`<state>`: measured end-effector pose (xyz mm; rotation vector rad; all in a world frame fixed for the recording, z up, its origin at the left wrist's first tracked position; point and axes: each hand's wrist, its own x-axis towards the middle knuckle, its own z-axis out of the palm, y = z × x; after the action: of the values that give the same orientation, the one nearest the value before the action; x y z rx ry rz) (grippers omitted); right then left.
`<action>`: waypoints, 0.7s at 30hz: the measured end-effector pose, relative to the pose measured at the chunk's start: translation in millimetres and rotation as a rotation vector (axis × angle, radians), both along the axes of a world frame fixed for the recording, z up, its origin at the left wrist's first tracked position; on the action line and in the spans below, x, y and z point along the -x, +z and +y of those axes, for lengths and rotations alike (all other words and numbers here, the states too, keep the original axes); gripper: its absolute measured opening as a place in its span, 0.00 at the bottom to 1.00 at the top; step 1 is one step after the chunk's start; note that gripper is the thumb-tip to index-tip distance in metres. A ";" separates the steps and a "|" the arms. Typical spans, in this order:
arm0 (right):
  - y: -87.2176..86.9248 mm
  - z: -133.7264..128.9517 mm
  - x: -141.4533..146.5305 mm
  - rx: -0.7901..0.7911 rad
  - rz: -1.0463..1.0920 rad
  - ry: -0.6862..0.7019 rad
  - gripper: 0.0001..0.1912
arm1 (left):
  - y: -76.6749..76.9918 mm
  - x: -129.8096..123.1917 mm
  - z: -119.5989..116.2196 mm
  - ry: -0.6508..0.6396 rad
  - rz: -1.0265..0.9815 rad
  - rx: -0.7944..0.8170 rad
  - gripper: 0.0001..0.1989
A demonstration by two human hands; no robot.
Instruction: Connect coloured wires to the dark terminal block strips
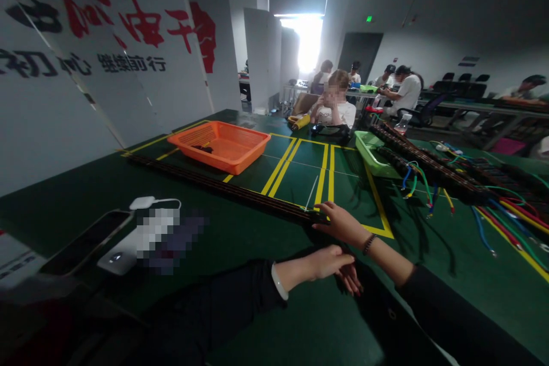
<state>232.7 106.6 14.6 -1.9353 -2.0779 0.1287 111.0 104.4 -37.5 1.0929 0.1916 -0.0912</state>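
Note:
My right hand is closed at the near end of a long, thin, dark cable bundle. A white cable tie sticks up at that end, close to my fingertips. Nearer to me, my left hand hovers low over the green table, its fingers hanging down and slightly apart. I see nothing in it, though its palm side is in shadow. From my hands the bundle runs to the far left, passing in front of an orange basket with a small dark item inside.
Yellow tape lines mark the green table. A phone and a white device lie at left. At right, thick dark harnesses with coloured wire ends rest by a green basket. A person sits across; others work behind.

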 end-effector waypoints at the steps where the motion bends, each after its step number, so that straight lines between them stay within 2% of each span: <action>1: 0.0 4.1 3.0 0.058 -0.001 -0.008 0.23 | -2.1 -1.3 0.3 -0.005 0.004 0.006 0.15; 4: 0.1 11.3 11.2 0.175 0.005 -0.041 0.19 | -6.9 -4.7 1.1 -0.009 0.012 0.041 0.15; 9: 1.9 11.3 18.3 0.156 -0.055 -0.070 0.18 | 0.3 -2.8 2.9 0.103 -0.019 0.191 0.12; 12: 10.9 9.7 12.9 0.096 -0.141 -0.071 0.17 | 7.7 0.7 5.3 0.231 -0.042 0.319 0.10; 15: 27.5 4.3 -2.9 0.025 -0.191 -0.074 0.17 | 10.9 2.7 8.2 0.394 -0.068 0.430 0.08; 18: 44.7 -9.9 -25.4 0.022 -0.194 -0.066 0.17 | 11.7 3.1 13.2 0.601 -0.118 0.480 0.17; 21: 53.9 -30.7 -47.3 0.042 -0.150 -0.073 0.18 | 13.5 2.3 20.4 0.794 -0.197 0.541 0.27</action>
<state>279.9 76.0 68.5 -2.1024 -2.1091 0.0113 108.8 124.7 -24.0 0.4254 0.3847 0.6418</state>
